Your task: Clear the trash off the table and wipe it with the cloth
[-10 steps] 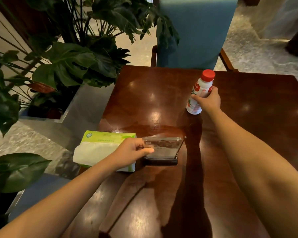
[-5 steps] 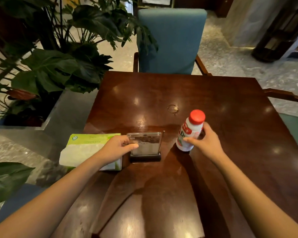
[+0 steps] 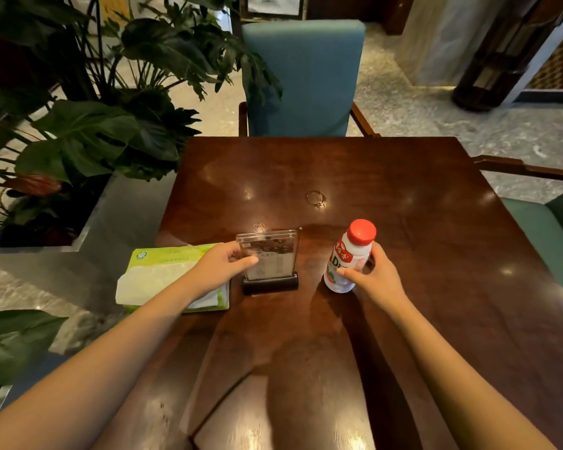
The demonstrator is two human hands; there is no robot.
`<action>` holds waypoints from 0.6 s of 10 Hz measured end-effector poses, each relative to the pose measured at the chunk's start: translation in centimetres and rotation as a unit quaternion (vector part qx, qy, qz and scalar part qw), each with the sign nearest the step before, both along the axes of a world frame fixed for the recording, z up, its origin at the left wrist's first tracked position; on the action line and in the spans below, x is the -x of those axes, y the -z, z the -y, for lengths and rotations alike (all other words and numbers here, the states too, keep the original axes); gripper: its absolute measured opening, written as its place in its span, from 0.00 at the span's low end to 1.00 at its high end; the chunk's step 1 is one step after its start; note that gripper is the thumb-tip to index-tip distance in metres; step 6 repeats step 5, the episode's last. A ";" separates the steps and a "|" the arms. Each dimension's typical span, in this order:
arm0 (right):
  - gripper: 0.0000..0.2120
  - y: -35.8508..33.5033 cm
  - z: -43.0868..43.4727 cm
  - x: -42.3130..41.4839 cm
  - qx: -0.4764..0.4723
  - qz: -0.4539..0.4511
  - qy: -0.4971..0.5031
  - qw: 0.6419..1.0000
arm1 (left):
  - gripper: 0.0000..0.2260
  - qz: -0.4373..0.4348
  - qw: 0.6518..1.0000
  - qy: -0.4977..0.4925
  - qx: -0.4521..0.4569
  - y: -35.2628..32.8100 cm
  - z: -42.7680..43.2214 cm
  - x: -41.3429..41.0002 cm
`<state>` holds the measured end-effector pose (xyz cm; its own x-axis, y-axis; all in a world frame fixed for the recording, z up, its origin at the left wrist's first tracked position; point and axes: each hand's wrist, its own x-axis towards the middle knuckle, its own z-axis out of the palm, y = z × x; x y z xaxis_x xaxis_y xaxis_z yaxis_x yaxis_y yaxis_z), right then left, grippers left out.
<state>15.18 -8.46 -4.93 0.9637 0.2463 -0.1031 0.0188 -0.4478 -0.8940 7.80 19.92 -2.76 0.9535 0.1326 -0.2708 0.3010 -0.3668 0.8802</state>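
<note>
A white drink bottle [image 3: 350, 254] with a red cap stands upright on the dark wooden table [image 3: 420, 222]. My right hand [image 3: 372, 277] is wrapped around its lower half. My left hand [image 3: 223, 264] grips the left edge of a clear acrylic sign holder [image 3: 273, 258] on a black base, and lies over a green and white tissue pack [image 3: 163, 274] at the table's left edge. A wet ring mark [image 3: 316, 199] shows on the table beyond the bottle. No cloth is in view.
A teal chair [image 3: 301, 76] stands at the table's far side and another teal seat [image 3: 543, 235] at the right. Large leafy plants [image 3: 104, 134] in a planter crowd the left side. Stone floor surrounds the table.
My right hand has drawn the bottle toward me, from the table's far middle to beside the sign holder, leaving the ring mark uncovered. My left hand has stayed on the sign holder.
</note>
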 end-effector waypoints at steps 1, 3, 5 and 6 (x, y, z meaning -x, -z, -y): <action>0.33 -0.2 -0.1 0.1 -0.006 -0.020 -0.001 1.000 | 0.10 0.005 1.000 0.006 0.028 -0.2 0.4 0.2; 0.35 -1.3 -0.2 1.3 0.043 -0.047 0.015 0.998 | 0.23 -0.027 0.997 0.065 0.021 -0.7 0.2 1.4; 0.42 -2.5 -0.4 4.6 0.244 -0.166 0.003 0.955 | 0.23 -0.067 0.990 0.101 -0.078 -2.7 -1.7 3.3; 0.42 -2.5 -0.4 4.6 0.244 -0.166 0.003 0.955 | 0.23 -0.067 0.990 0.101 -0.078 -2.7 -1.7 3.3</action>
